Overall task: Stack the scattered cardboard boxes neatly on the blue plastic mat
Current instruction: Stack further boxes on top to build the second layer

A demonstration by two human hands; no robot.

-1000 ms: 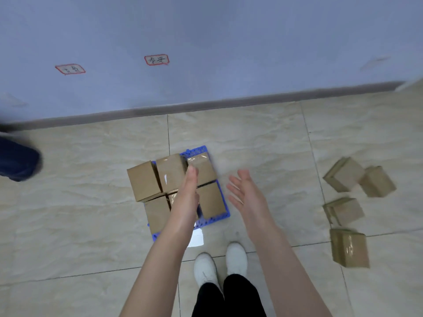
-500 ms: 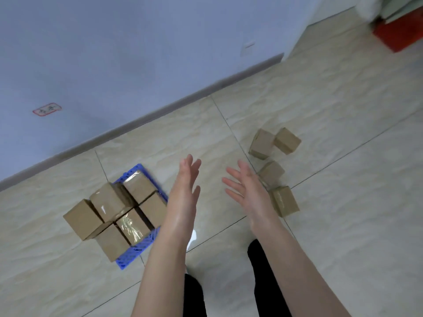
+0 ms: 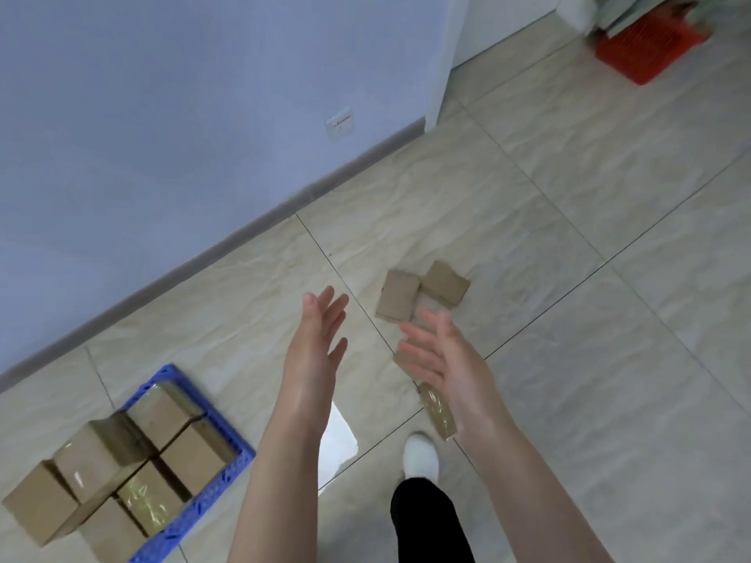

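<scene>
Tiled floor (image 3: 569, 205) runs to a blue wall. We have swung from the mat (image 3: 227, 477), now at eight o'clock with its boxes (image 3: 179, 461), toward loose boxes (image 3: 398, 294) at one o'clock. Our left hand (image 3: 315, 351) and right hand (image 3: 443, 359) are spread, empty, so another pickup comes next.

arms: bare to elbow, no sleeves, no watch/rings seen
left hand (image 3: 315, 351): bare
right hand (image 3: 441, 357): bare
trousers (image 3: 430, 522): black
shoe (image 3: 421, 457): white
</scene>
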